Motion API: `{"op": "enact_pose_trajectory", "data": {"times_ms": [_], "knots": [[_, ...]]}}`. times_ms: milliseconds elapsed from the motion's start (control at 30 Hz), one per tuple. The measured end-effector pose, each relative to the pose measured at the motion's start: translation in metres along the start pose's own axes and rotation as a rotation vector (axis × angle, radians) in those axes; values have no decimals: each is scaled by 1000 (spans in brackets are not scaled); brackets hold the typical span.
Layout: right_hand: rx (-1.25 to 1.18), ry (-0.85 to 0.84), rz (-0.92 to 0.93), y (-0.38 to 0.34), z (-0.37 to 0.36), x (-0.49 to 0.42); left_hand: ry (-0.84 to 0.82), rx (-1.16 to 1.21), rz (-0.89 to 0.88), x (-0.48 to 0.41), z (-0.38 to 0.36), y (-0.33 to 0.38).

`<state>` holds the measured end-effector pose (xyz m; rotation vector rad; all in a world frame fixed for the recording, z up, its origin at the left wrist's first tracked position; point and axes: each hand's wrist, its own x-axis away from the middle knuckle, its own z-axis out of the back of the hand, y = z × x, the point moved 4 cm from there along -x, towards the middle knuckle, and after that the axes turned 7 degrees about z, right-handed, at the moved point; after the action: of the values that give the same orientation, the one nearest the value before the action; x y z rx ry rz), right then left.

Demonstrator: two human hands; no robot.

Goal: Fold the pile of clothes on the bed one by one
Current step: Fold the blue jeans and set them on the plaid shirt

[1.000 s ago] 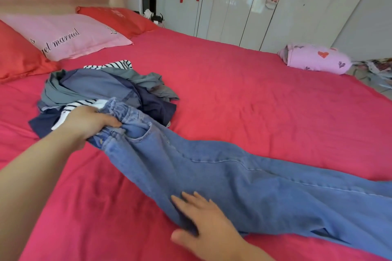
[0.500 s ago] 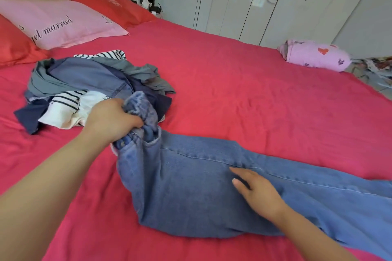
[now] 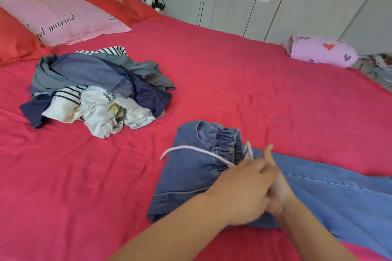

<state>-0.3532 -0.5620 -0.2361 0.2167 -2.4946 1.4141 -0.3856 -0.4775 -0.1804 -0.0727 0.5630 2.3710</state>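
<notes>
Head view, jeans in the course of folding. The jeans (image 3: 191,176) lie flat on the red bed (image 3: 233,80), near the front edge and well apart from the pile of clothes (image 3: 95,82) that waits to the left. The elastic waistband (image 3: 220,140) is bunched and turned over onto the upper legs, and the trouser legs (image 3: 339,197) run off to the right. A white drawstring (image 3: 191,148) trails loose across the folded part. The left hand (image 3: 244,193) and the right hand (image 3: 277,188) are brought together over the denim just below the waistband, the left partly covering the right. The right thumb (image 3: 268,152) stands up, but motion blur hides the fingers, so it cannot be told whether either hand pinches cloth or cord or merely presses down. Handling, as a judgement: denim is the heaviest and stiffest cloth here (the thin shirts in the pile look far limper). It should hold a crease and stay where laid, though it drags on the sheet and resists being flicked flat. The best holds are likely the waistband corners and the hems, where seams give firm purchase. The cord is better tucked inside before the next fold, lest it snag.
</notes>
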Motion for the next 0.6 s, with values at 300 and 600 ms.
{"op": "enact_pose_trajectory", "data": {"times_ms": [300, 600], "knots": [[473, 136, 22, -12, 9, -11, 169, -208, 385, 76, -21, -98], [496, 205, 216, -83, 41, 7, 288, 220, 476, 96, -36, -103]]}}
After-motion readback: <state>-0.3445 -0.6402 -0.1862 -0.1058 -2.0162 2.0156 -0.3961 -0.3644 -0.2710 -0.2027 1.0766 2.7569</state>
